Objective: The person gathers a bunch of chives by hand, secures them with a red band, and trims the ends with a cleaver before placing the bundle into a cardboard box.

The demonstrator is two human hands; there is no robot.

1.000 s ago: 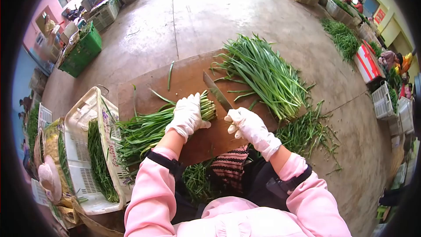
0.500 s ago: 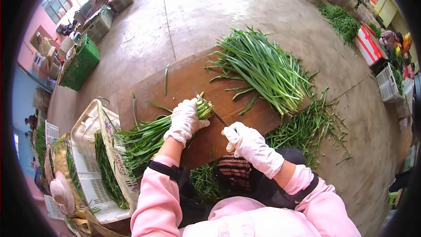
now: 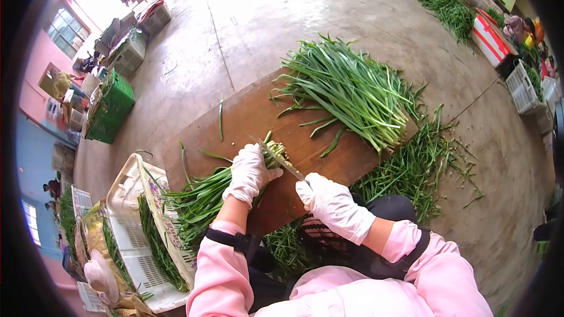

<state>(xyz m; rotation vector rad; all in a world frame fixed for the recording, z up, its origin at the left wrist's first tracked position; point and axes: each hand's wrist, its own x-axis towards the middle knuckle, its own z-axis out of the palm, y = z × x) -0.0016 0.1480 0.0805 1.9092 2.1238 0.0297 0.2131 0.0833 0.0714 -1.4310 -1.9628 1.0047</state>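
My left hand (image 3: 249,171), in a white glove, is closed round a bunch of long green garlic chives (image 3: 197,199) close to its pale cut ends. The bunch lies on a brown wooden board (image 3: 247,111), its leaves reaching left to a white basket. My right hand (image 3: 336,204), also gloved, grips a knife (image 3: 281,162); the handle is hidden in the fist. Its blade slants up and left across the stem ends, just right of my left fingers. A bigger pile of the same greens (image 3: 352,94) rests on the board's far right part.
The white plastic basket (image 3: 130,199) with some greens stands at the left. Cut trimmings (image 3: 411,170) litter the floor right of the board. A green crate (image 3: 111,108) is farther left, and a red-and-white box (image 3: 492,41) is far right. People sit near both walls.
The knife blade now lies more plainly across the stem ends, and my right hand has shifted slightly down. My left hand keeps its hold. The whole view has tilted a little.
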